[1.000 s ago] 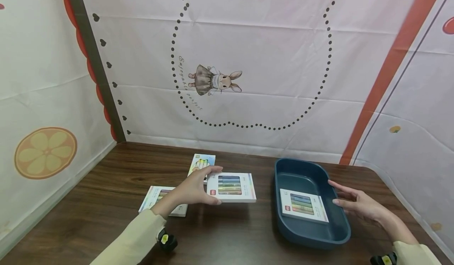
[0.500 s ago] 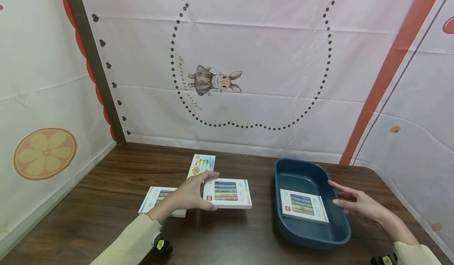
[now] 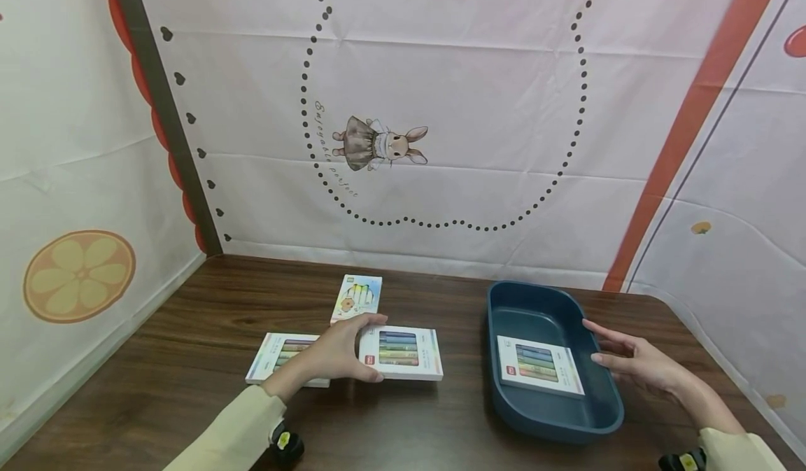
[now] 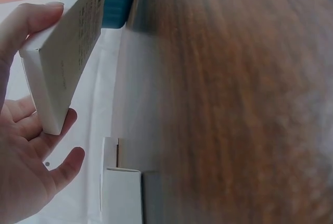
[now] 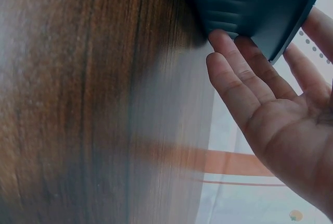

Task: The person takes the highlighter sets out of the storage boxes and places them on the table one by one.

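My left hand [image 3: 343, 350] grips the left end of a flat white box [image 3: 403, 352], thumb at its near edge and fingers at its far edge. Through the box's window show several coloured sticks. In the left wrist view the same box [image 4: 65, 52] is held clear of the tabletop, its printed underside showing. On the right stands a dark blue plastic bin [image 3: 554, 422] with a similar white windowed box [image 3: 540, 364] lying inside. My right hand [image 3: 642, 366] is at the bin's right side, its fingers extended; the right wrist view shows fingertips against the outer wall [image 5: 250, 5].
Another white windowed box [image 3: 277, 352] lies partly behind my left forearm. A box with a picture of pale sticks [image 3: 357, 296] lies farther back, partly covered by my left hand. A patterned cloth [image 3: 453, 121] hangs behind the brown wooden table [image 3: 441, 429].
My left hand has brought the white box toward me, slightly left and lower, uncovering more of the pictured box behind. My right hand and the bin have stayed in place.
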A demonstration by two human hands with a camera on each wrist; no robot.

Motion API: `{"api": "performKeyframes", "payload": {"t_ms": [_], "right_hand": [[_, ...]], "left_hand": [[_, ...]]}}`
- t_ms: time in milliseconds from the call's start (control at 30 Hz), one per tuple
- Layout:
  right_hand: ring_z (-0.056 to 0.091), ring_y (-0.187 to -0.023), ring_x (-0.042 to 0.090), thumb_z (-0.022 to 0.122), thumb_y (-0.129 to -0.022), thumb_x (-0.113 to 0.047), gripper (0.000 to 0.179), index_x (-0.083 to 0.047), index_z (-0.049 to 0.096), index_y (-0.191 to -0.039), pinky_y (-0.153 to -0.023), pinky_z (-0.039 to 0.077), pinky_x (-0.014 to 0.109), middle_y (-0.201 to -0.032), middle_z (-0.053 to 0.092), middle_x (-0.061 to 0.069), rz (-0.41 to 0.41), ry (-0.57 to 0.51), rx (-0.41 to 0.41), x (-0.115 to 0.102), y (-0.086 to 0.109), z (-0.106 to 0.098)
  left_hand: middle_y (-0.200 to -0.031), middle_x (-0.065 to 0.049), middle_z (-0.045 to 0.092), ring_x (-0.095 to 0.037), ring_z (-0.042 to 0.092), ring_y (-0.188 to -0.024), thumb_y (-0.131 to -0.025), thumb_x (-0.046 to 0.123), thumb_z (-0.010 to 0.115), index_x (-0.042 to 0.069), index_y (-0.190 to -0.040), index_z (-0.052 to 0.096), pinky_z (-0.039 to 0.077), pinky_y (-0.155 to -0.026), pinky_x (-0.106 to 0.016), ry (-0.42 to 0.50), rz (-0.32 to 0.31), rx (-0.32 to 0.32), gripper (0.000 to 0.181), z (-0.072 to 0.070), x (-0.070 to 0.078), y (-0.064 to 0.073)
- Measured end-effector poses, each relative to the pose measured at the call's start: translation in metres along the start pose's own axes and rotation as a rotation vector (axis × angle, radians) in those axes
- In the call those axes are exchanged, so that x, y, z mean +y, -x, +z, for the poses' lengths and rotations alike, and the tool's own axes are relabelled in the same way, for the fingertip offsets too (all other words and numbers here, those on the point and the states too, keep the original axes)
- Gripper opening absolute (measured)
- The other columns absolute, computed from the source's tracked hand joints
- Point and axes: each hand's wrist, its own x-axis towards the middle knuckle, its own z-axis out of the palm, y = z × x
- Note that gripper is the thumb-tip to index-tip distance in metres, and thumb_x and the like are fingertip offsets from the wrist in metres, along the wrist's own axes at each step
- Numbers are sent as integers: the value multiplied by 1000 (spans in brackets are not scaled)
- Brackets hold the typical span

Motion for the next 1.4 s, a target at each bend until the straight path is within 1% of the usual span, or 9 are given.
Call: {"api": "performKeyframes", "payload": {"t_ms": [300, 533, 667, 800, 933, 1033, 1167, 1267, 1400], "right_hand": [[53, -108, 33, 53, -92, -19, 63, -21, 20, -145, -80, 48, 47, -135, 12, 45, 13, 9, 6, 1, 0, 0], [53, -109, 35, 53, -92, -19, 63, -19, 19, -145, -80, 48, 47, -136, 12, 44, 6, 20, 11, 0, 1, 0], [51, -110, 39, 53, -92, -20, 64, -21, 19, -146, -80, 48, 48, -137, 11, 43, 2, 35, 17, 0, 1, 1], [51, -110, 38, 54, -92, -20, 64, -26, 19, -145, -81, 48, 47, -138, 10, 42, 7, 32, 23, 1, 1, 1], [52, -110, 36, 54, -92, -20, 64, -25, 19, -145, -81, 48, 47, -138, 10, 42, 5, 28, 18, 2, 0, 1], [51, -110, 37, 53, -92, -20, 64, -22, 18, -146, -81, 48, 47, -138, 11, 42, 3, 29, 15, 1, 0, 0], [51, -110, 36, 53, -92, -21, 64, -28, 18, -145, -82, 47, 47, -138, 11, 42, 5, 25, 20, 1, 0, 0], [51, -110, 36, 54, -92, -21, 64, -32, 19, -145, -82, 47, 47, -138, 11, 42, 1, 27, 22, 2, 0, 1], [51, -110, 37, 54, -92, -21, 64, -32, 20, -144, -81, 47, 47, -138, 11, 42, -5, 36, 23, 3, 0, 1]], "left_hand": [[-121, 0, 53, -11, 50, -93, -56, 36, 83, 7, -131, 45, 40, -82, -33, -6, -4, -29, 89, 5, -4, 0], [-120, -1, 53, -11, 50, -92, -56, 36, 82, 6, -131, 45, 40, -81, -33, -42, -11, -41, 88, 5, -5, 0], [-120, -1, 54, -11, 50, -92, -56, 35, 83, 6, -130, 46, 40, -82, -33, -68, -13, -48, 88, 6, -5, -1], [-119, -1, 54, -11, 49, -92, -55, 35, 83, 7, -130, 46, 40, -83, -33, -88, -15, -51, 88, 6, -4, -2], [-119, -2, 54, -12, 49, -92, -55, 34, 83, 7, -130, 46, 40, -84, -34, -86, -26, -60, 88, 7, -4, -3], [-121, -3, 53, -13, 49, -95, -56, 33, 84, 6, -130, 46, 39, -87, -36, -97, -27, -71, 87, 7, -4, -4], [-123, -4, 53, -14, 48, -100, -56, 32, 84, 6, -129, 46, 38, -91, -39, -121, -18, -79, 86, 6, -4, -5], [-123, -5, 53, -14, 48, -101, -56, 32, 84, 6, -130, 46, 38, -91, -39, -128, -17, -83, 86, 6, -4, -5], [-124, -6, 53, -17, 49, -105, -55, 31, 84, 5, -130, 46, 38, -92, -41, -136, -18, -97, 88, 6, -4, -5]]}}
